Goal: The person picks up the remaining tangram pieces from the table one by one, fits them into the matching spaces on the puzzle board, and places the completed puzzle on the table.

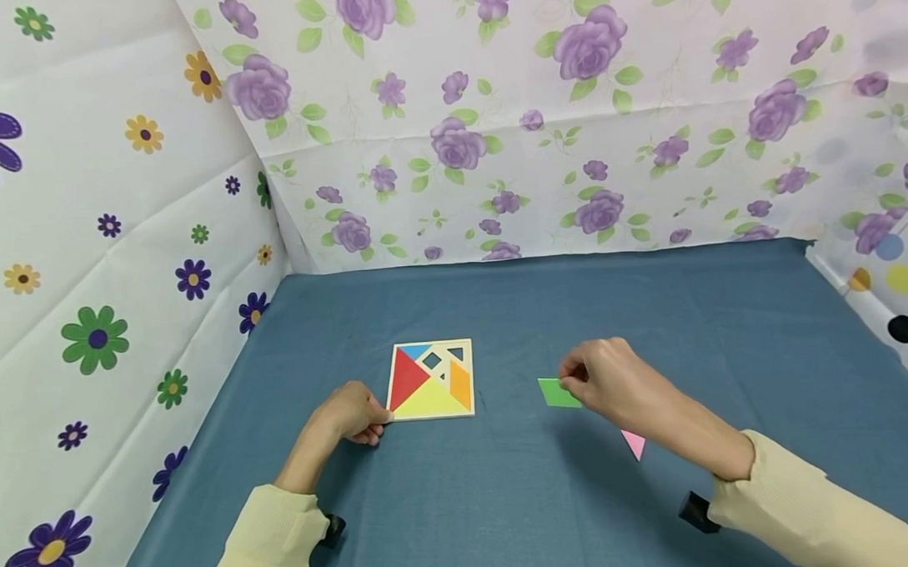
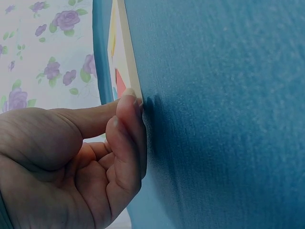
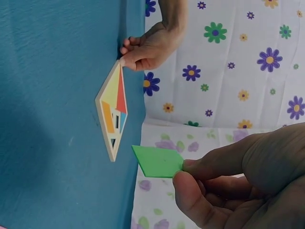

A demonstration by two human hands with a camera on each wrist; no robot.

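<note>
Right grip (image 1: 615,382) pinches a green piece (image 1: 554,394) btwn thumb & fingers at 1 end: thin flat parallelogram, smooth matte face, sharp corners, held up off the cloth to the R of the tray (image 1: 443,348). Left grip (image 1: 349,411) pinches the tray's near L corner, thumb on top, fingertip against its side edge.

Tray = flat square, pale, looks like wood, w/ plain thin sides, lying on the blue table cloth (image 1: 469,500). Inside it: red triangle (image 1: 406,377) along L side, wide yellow triangle (image 1: 431,401) along near side, orange parallelogram (image 1: 461,386) along R side, blue triangle (image 1: 413,350) at far L. Dark cut-outs (image 1: 432,361) toward tray's far R: 1 diamond, 2 triangular. Pink piece (image 1: 635,444), pointed, partly hidden under R forearm, sits R of & nearer than tray.

Edges/room: a strip of woven-looking cloth separates tray's R edge from the green piece, well apart. Behind tray, cloth runs back to the table's far edge, where a creased purple-rose sheet (image 1: 454,83) hangs; daisy-print sheet (image 1: 85,246) rises L of tray, w/ a band of cloth btwn. Nearer than tray, cloth continues btwn the 2 cream sleeves (image 1: 271,536).
</note>
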